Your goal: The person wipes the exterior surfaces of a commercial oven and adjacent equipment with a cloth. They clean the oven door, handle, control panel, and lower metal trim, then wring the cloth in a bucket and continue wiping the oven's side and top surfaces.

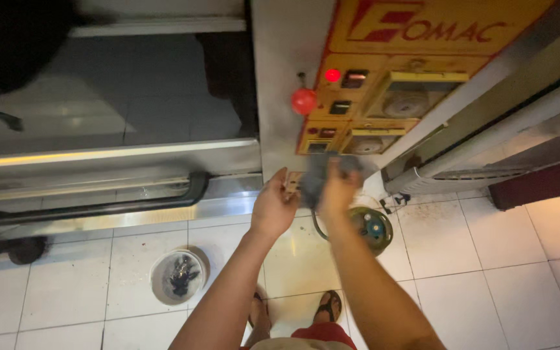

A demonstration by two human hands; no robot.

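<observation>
My right hand (337, 191) grips a dark grey cloth (315, 176) in front of the lower edge of the oven's yellow control panel (384, 97). My left hand (273, 206) is raised just left of the cloth, fingers curled around something small and brownish that I cannot make out. Both hands are close together below the panel's dials (406, 102). A lit red lamp (332, 75) and a red round knob (304, 101) are above them.
A steel oven door with a dark glass window (118, 91) and a black handle (98, 206) fills the left. On the white tiled floor lie a round bowl with dark contents (177, 277) and a green gas cylinder (372, 227). My sandalled feet (327, 306) show below.
</observation>
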